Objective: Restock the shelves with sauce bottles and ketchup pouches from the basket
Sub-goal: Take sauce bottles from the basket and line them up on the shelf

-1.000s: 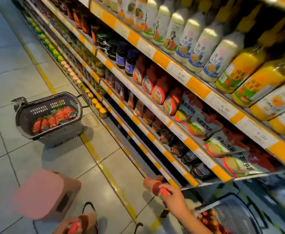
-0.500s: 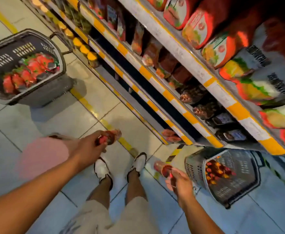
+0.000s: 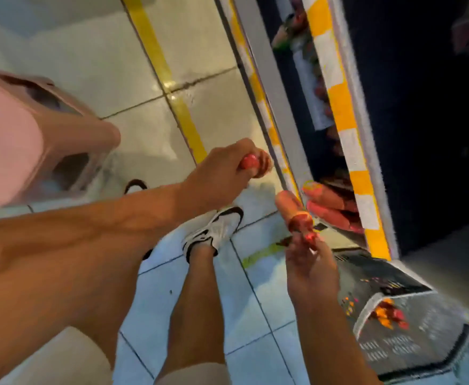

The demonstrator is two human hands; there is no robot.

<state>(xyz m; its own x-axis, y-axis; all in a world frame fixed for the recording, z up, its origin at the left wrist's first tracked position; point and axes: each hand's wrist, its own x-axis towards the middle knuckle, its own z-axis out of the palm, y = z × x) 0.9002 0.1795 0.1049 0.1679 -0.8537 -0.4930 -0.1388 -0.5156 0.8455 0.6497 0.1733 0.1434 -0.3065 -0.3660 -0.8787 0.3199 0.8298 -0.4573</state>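
Mid-frame, the left hand (image 3: 216, 176) grips a red bottle (image 3: 255, 163); lower right, the right hand (image 3: 309, 262) grips another bottle (image 3: 293, 212) beside the bottom shelf (image 3: 366, 173). The basket (image 3: 411, 326) sits at right.

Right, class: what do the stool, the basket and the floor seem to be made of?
Stool: pink moulded plastic by its look, smooth matt sides with a cut-out.
Basket: grey plastic, probably, with perforated slotted walls; blur hides detail.
Floor: pale glazed tile, likely ceramic, with dark grout lines and glossy reflections.
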